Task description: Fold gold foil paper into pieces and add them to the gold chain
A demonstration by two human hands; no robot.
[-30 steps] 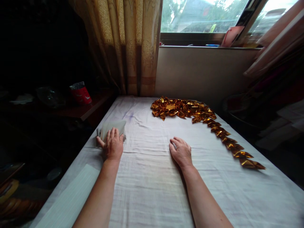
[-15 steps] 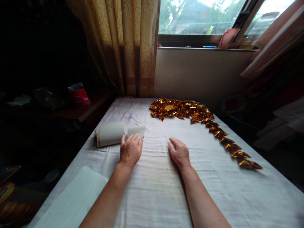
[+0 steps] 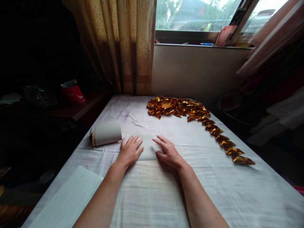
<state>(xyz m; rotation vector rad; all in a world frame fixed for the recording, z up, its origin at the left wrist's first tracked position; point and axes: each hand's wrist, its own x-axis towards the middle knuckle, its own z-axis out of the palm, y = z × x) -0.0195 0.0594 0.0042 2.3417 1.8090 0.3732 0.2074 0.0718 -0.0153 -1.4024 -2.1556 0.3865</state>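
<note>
A pale sheet of paper [image 3: 147,148] lies flat on the white cloth between my hands. My left hand [image 3: 131,149] rests on its left part with the fingers spread. My right hand [image 3: 167,150] is at the sheet's right edge, fingers stretched out and apart; whether it touches the paper I cannot tell. Left of my left hand lies a curled stack of whitish paper [image 3: 108,131], with a bit of gold-coloured material at its far left end. Farther back, a chain of folded shiny gold pieces [image 3: 175,107] curves along the right side.
Near the table's left edge lies a pale lined sheet [image 3: 68,198], partly behind my left forearm. A red container [image 3: 73,91] stands on a dark side table. Behind are a gold curtain [image 3: 125,47] and a window sill with a pink cup [image 3: 225,34].
The small sheet came off the curled stack and now lies flat before me. My left hand has opened onto it. My right hand has moved left and spread its fingers.
</note>
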